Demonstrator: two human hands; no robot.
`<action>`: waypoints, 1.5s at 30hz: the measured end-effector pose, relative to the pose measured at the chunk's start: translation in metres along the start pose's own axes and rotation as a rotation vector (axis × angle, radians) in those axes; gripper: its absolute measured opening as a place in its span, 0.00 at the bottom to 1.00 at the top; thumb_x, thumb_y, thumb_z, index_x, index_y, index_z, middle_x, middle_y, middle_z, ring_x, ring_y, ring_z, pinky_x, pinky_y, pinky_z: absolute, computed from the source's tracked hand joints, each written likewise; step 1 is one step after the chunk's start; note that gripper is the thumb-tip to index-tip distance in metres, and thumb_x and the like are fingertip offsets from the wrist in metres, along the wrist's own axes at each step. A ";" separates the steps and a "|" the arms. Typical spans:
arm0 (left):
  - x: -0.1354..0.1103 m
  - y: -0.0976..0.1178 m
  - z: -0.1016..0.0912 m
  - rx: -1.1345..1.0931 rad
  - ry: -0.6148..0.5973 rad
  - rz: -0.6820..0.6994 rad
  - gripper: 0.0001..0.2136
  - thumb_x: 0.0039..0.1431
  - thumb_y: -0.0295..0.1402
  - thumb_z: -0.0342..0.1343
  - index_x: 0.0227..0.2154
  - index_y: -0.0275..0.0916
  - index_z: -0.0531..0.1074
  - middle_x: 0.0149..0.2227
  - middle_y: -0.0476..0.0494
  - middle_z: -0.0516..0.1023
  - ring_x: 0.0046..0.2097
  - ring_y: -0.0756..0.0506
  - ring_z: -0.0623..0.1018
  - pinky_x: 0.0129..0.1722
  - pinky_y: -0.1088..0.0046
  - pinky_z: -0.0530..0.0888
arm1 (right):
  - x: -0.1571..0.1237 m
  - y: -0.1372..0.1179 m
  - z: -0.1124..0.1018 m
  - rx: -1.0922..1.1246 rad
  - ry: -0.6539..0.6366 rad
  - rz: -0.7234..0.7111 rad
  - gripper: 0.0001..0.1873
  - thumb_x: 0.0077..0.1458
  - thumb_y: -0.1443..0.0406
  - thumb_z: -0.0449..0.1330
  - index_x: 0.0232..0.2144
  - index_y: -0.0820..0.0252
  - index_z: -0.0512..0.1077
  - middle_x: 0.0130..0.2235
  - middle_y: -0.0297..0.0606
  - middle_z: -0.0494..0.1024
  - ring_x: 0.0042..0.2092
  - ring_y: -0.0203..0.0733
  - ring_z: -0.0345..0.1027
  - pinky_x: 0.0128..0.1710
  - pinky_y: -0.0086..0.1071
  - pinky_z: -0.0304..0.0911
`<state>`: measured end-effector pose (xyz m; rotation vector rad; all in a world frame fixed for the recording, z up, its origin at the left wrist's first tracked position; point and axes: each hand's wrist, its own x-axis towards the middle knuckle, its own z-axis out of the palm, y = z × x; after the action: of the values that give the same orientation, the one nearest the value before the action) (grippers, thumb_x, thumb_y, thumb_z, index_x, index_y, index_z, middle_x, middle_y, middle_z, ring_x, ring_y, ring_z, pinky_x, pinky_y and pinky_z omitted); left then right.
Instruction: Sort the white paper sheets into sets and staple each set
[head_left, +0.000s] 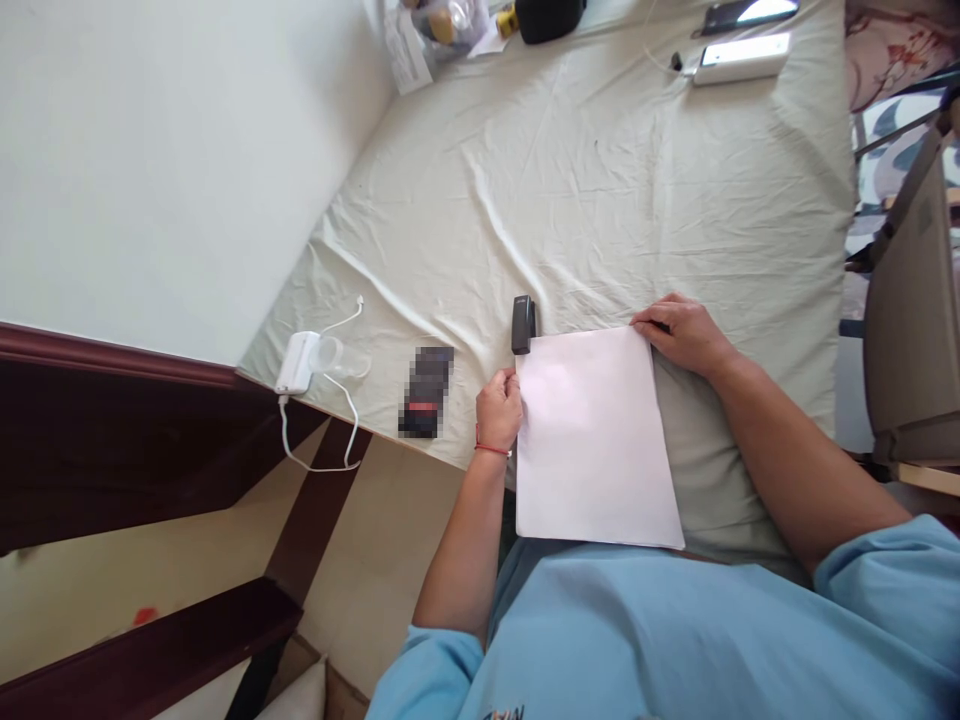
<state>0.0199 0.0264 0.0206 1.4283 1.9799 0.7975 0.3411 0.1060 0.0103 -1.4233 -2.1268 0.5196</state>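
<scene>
Some white paper [592, 440] is lying on a pale green cloth [600, 220], right in front of a person in a blue shirt [660, 630]. Its bottom edge is reaching the shirt. The left hand [499, 412] is pinching the paper's left side, up near the top, with the thumb and fingers resting together on the edge. A red string bracelet [491, 449] is going around that wrist. The right hand [679, 335] is pinching the top right corner, its fingertips sitting together on the paper.

A black stapler [523, 325] is sitting at the top left corner, its near end touching the paper. I cannot tell if the paper is going into its mouth.

Off to the left, a dark, blurry thing [426, 392] is lying on the cloth. Farther left, a white charger [298, 362] is sitting near the cloth's edge, with a white cord [315, 469] hanging down. Up at the top, a white power bank [742, 58] is lying just below a dark phone [724, 18]. A brown chair [915, 320] is standing on the right.
</scene>
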 end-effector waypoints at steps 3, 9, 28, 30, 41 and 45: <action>0.000 0.001 0.000 0.014 0.003 0.013 0.11 0.69 0.32 0.53 0.44 0.38 0.80 0.38 0.41 0.85 0.41 0.42 0.82 0.43 0.70 0.74 | -0.001 0.000 0.002 -0.010 0.007 0.005 0.19 0.63 0.63 0.54 0.42 0.60 0.85 0.41 0.45 0.86 0.48 0.53 0.75 0.54 0.43 0.66; 0.000 0.003 0.000 0.042 0.020 0.004 0.11 0.68 0.32 0.53 0.43 0.38 0.81 0.38 0.41 0.86 0.41 0.42 0.82 0.44 0.69 0.74 | -0.002 -0.003 0.003 -0.081 -0.029 0.009 0.21 0.62 0.65 0.53 0.46 0.58 0.85 0.39 0.45 0.85 0.50 0.54 0.73 0.55 0.46 0.62; -0.009 0.011 0.010 0.272 0.204 0.373 0.24 0.69 0.34 0.52 0.65 0.36 0.70 0.69 0.30 0.71 0.72 0.37 0.66 0.73 0.56 0.59 | 0.000 -0.006 0.003 -0.061 -0.036 0.058 0.18 0.65 0.61 0.53 0.38 0.60 0.83 0.41 0.47 0.85 0.49 0.53 0.72 0.53 0.44 0.60; -0.010 0.012 0.011 0.338 0.143 0.416 0.25 0.71 0.35 0.50 0.68 0.38 0.67 0.72 0.33 0.67 0.75 0.38 0.62 0.76 0.52 0.51 | 0.000 -0.006 0.003 -0.055 -0.027 0.055 0.18 0.65 0.61 0.53 0.38 0.61 0.83 0.40 0.47 0.85 0.48 0.53 0.72 0.54 0.44 0.60; -0.014 0.013 0.007 0.579 0.044 0.419 0.28 0.69 0.28 0.47 0.71 0.47 0.65 0.73 0.40 0.66 0.75 0.38 0.63 0.76 0.39 0.32 | -0.001 0.005 0.011 -0.034 0.046 -0.014 0.17 0.64 0.61 0.55 0.34 0.58 0.82 0.37 0.46 0.85 0.44 0.54 0.73 0.51 0.46 0.63; -0.007 0.001 0.006 0.493 0.026 0.491 0.30 0.68 0.30 0.51 0.72 0.44 0.61 0.74 0.34 0.63 0.74 0.36 0.65 0.76 0.40 0.48 | 0.000 0.005 0.010 -0.019 0.026 -0.024 0.16 0.64 0.61 0.55 0.34 0.58 0.82 0.38 0.47 0.85 0.45 0.55 0.74 0.51 0.47 0.63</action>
<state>0.0269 0.0204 0.0186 2.2575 1.9484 0.5349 0.3384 0.1078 -0.0004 -1.4056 -2.1315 0.4703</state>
